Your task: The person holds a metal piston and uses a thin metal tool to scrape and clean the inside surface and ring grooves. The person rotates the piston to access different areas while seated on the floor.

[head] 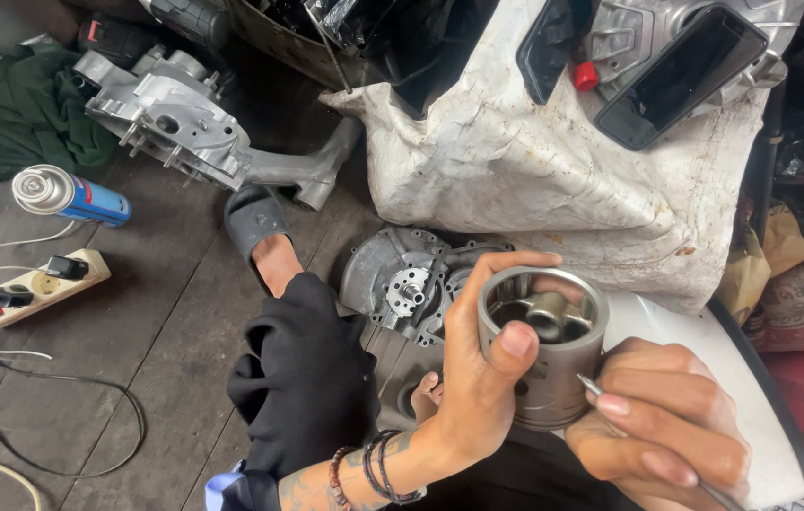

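Floor: dark wooden planks (166,322), cluttered with engine parts, cables and cloth.
Piston: a grey metal piston (542,345), open end up, held in mid-air above the floor, right of the person's knee; the pin boss shows inside.
Left hand: the left hand (478,378) is wrapped around the piston, thumb over the near rim, fingers curled behind the far rim; bead and cord bracelets sit on the wrist.
Right hand: the right hand (657,426) is pinched on a thin metal pick (601,390), whose tip touches the piston's side wall near the ring grooves.
Knee: black trouser leg (303,378) just left of the piston; a foot in a black sandal (258,227) beyond it.
Cover: a round engine cover (402,279) lies on the floor behind the piston.
Sack: a white, stained sack (525,161) beyond that, with a black tray (681,76) on top.
Crankcase: a silver crankcase (170,123) at upper left, well apart from the hands.
Can: a blue spray can (71,196) lying near a power strip (33,289) at far left.
Cloth: green cloth (14,114) in the top left corner.
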